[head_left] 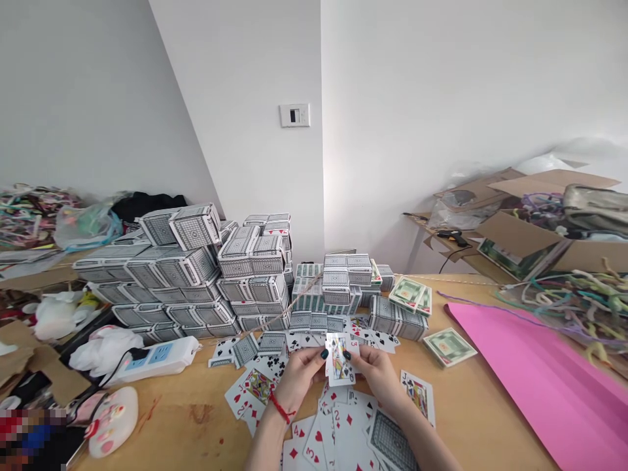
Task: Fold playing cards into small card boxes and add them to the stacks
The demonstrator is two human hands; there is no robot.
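Observation:
Between both hands I hold a few playing cards (342,367), face up, with a queen of spades on top and the edge of a red three behind it. My left hand (305,369) grips their left side, thumb on the face. On the right side my right hand (373,371) pinches them the same way. Below the hands, loose cards (349,428) lie spread on the table, mostly face up. More face-up cards (252,386) are beside my left wrist, and a jack (419,396) lies right of my right forearm.
Stacked blocks of grey-backed cards (179,281) rise at the back left, with more blocks (338,281) at the centre. Green card boxes (449,347) and a pink sheet (520,379) are to the right. A power strip (157,358) and a white mouse-shaped object (114,422) sit left.

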